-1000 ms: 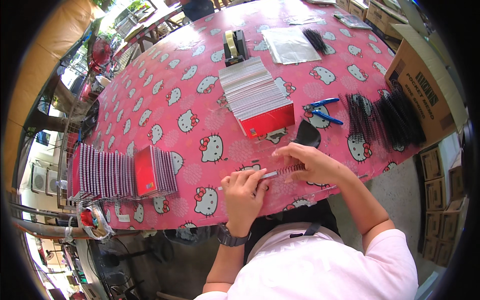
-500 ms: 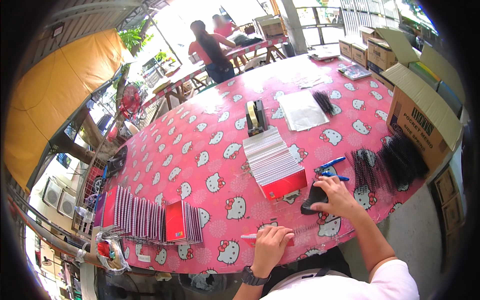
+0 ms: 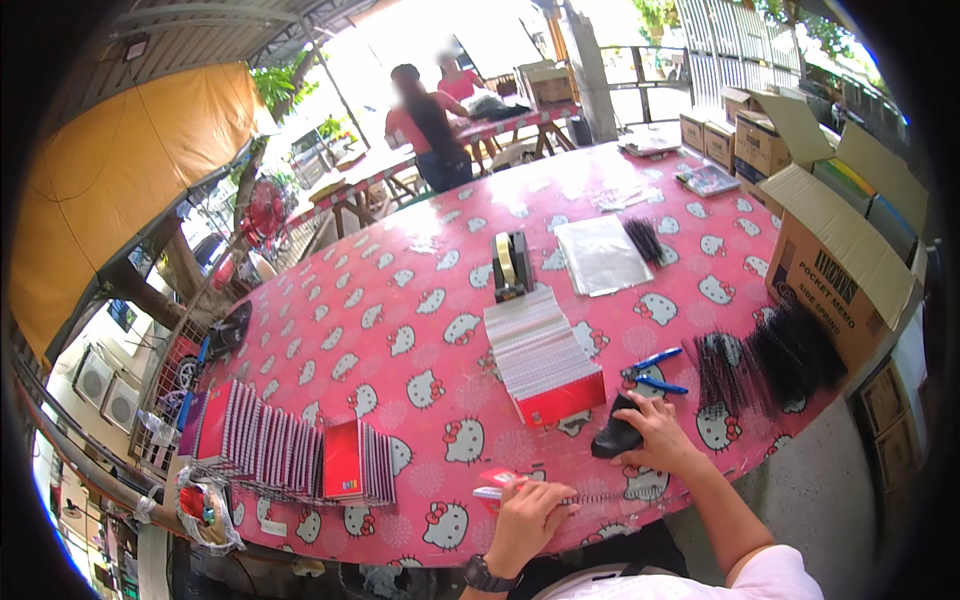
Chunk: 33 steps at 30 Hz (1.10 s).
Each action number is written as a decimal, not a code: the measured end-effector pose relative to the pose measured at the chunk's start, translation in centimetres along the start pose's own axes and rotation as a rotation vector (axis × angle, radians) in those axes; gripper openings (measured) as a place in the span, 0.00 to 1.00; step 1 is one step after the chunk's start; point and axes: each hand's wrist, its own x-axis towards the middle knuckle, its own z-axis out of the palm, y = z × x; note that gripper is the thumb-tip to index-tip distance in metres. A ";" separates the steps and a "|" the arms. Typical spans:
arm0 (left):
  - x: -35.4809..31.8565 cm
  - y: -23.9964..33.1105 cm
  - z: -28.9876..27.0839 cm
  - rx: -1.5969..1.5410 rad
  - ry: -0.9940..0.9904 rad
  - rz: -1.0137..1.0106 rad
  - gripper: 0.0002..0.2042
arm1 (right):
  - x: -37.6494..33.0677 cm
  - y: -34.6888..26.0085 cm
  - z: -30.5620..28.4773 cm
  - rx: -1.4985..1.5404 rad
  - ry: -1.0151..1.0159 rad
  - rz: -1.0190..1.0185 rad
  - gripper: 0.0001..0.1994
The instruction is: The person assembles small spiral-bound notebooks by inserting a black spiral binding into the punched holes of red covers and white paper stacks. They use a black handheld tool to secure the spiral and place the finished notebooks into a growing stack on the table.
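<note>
My left hand [image 3: 530,518] is closed over a small red-covered notebook [image 3: 490,491] near the table's front edge, hiding most of it. From beside its fingers a thin dark spiral coil [image 3: 605,496] stretches right along the table. My right hand [image 3: 655,432] has its fingers and thumb round a black palm-sized device [image 3: 616,436] resting on the table; its kind is unclear. Just beyond lie blue-handled pliers [image 3: 655,372]. A stack of notebooks with white page edges and a red cover [image 3: 560,400] stands to the left of the device.
Spiral-bound notebooks [image 3: 265,430] stand in a row at left. Black coils [image 3: 790,355] are heaped at right beside an open carton [image 3: 825,260]. A tape dispenser [image 3: 513,267] and clear plastic sleeves [image 3: 602,255] lie farther back. Two people [image 3: 435,140] are at a far table.
The view has shifted, so the table sits lower in the picture. The notebook under my left hand is tilted more, showing more red cover. My right hand stays at the black device.
</note>
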 end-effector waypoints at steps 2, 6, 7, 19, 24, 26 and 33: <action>-0.5 -0.2 0.3 0.040 -0.061 -0.034 0.07 | -0.2 0.0 0.5 0.003 0.033 0.000 0.38; 0.2 -0.1 0.4 0.063 -0.025 -0.046 0.08 | -0.4 0.5 1.4 0.022 0.067 0.016 0.38; 0.2 -0.2 0.4 0.069 -0.027 -0.031 0.09 | -0.2 0.3 1.1 0.027 0.066 0.023 0.38; -1.1 -0.6 -0.7 0.252 0.086 -0.072 0.10 | -0.7 -2.2 -1.8 1.284 -0.347 0.169 0.23; -2.5 -1.5 -0.9 0.217 -0.020 -0.067 0.09 | -0.3 -3.6 -1.3 1.213 -0.562 -0.149 0.25; -2.7 -1.5 -0.4 0.205 0.007 -0.069 0.08 | -0.2 -5.5 -1.9 1.133 -0.628 -0.200 0.26; -2.8 -1.0 -0.7 0.172 0.030 -0.102 0.10 | 0.4 -6.0 -1.4 1.013 -0.548 -0.159 0.22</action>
